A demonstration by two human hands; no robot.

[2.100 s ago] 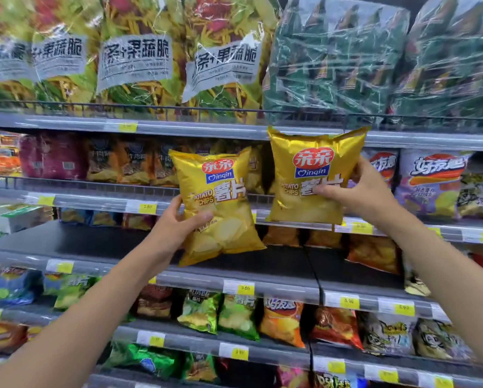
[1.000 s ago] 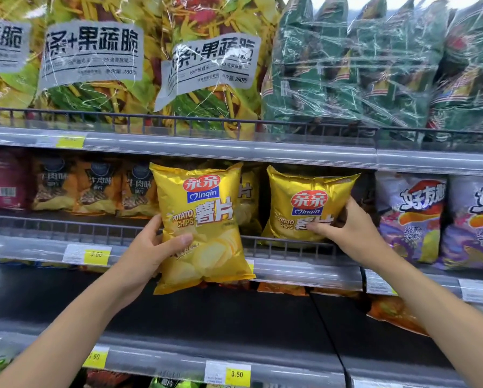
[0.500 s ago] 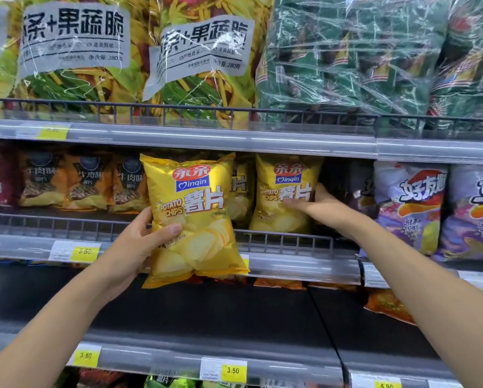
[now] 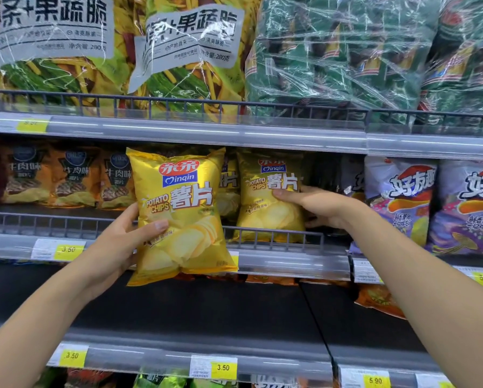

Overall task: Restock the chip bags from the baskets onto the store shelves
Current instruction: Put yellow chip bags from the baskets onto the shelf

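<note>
My left hand (image 4: 123, 242) grips a yellow potato chip bag (image 4: 181, 214) by its left edge, upright, in front of the middle shelf's wire rail (image 4: 274, 236). A second yellow chip bag (image 4: 268, 208) stands on that shelf behind the rail, and my right hand (image 4: 316, 204) holds its right side, thumb across the front. Another yellow bag (image 4: 229, 189) shows between the two, further back on the shelf.
Orange-brown chip bags (image 4: 67, 177) fill the shelf to the left, purple bags (image 4: 402, 200) to the right. Big clear-wrapped packs (image 4: 178, 51) sit on the top shelf. The dark shelf below (image 4: 206, 309) is mostly bare, with orange bags (image 4: 377, 301) at its right.
My right hand has set its yellow bag down behind the wire rail and slid to the bag's right side. The left hand's bag has stayed put in front of the shelf.
</note>
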